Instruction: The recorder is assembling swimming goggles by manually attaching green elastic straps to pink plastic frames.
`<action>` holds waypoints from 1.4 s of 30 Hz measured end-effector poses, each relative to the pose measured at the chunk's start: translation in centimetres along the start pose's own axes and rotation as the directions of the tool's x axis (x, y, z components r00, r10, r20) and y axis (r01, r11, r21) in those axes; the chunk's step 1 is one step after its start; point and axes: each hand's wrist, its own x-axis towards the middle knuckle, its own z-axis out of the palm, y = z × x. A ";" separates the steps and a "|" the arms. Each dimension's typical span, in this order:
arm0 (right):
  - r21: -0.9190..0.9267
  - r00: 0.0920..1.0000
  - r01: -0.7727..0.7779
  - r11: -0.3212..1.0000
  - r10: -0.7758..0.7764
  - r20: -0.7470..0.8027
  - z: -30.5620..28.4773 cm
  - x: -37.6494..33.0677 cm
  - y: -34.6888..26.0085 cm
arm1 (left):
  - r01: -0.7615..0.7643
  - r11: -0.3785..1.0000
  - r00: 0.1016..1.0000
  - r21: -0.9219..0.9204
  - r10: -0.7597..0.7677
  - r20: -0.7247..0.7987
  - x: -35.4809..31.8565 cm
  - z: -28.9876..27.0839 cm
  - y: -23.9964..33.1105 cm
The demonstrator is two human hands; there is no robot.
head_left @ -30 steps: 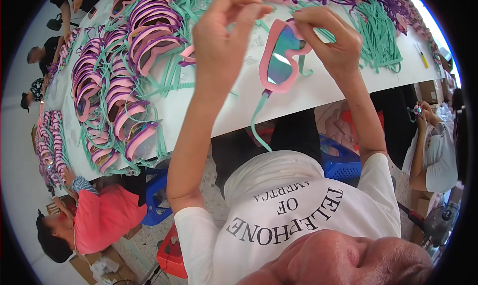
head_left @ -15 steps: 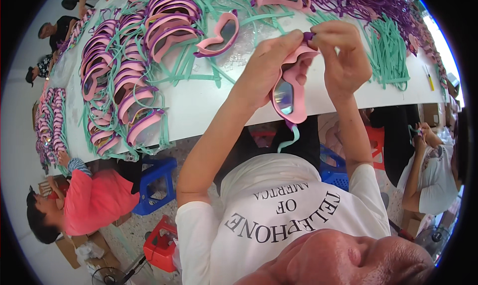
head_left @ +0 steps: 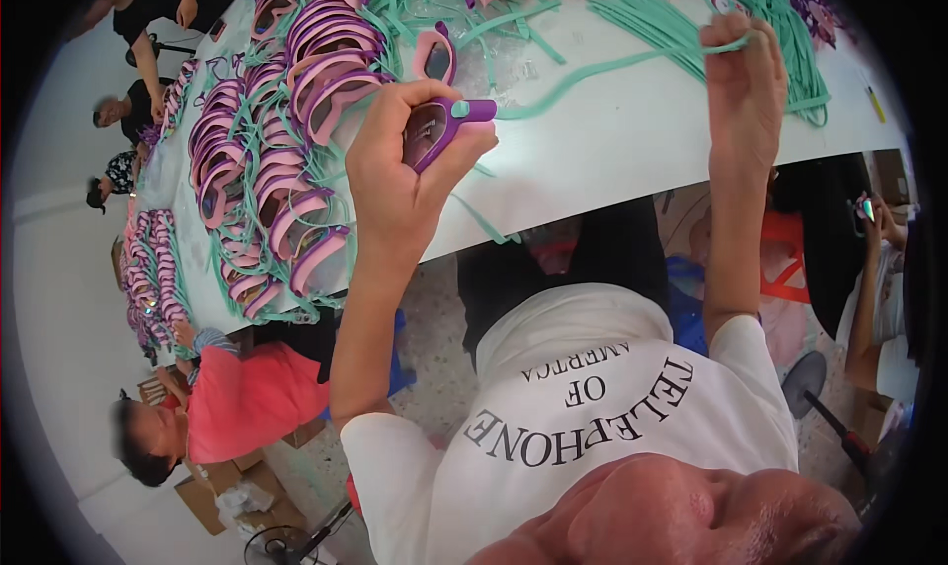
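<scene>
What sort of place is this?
Probably a small goggles workshop or factory room: rows of pink-and-purple goggles crowd the white table, loose green straps lie in bundles, and a co-worker in a coral top is at the table too.
</scene>
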 end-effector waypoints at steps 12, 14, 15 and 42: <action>-0.443 0.714 -0.212 0.871 0.447 0.538 6.6 -2.5 1.6 | -0.147 0.929 0.989 0.339 0.136 0.057 -0.6 -1.2 2.0; -0.548 0.602 -0.228 0.804 0.559 0.570 8.4 -4.6 2.3 | -0.204 0.897 0.979 0.392 0.186 0.084 -0.5 -0.8 2.2; -0.542 0.594 -0.217 0.812 0.551 0.587 8.6 -5.8 3.3 | -0.240 0.881 0.971 0.408 0.210 0.118 -0.7 -1.0 1.9; -0.469 0.113 -0.789 0.396 0.845 0.522 7.5 -12.2 0.2 | 0.064 0.961 0.904 0.271 -0.171 0.391 -6.7 -1.8 4.6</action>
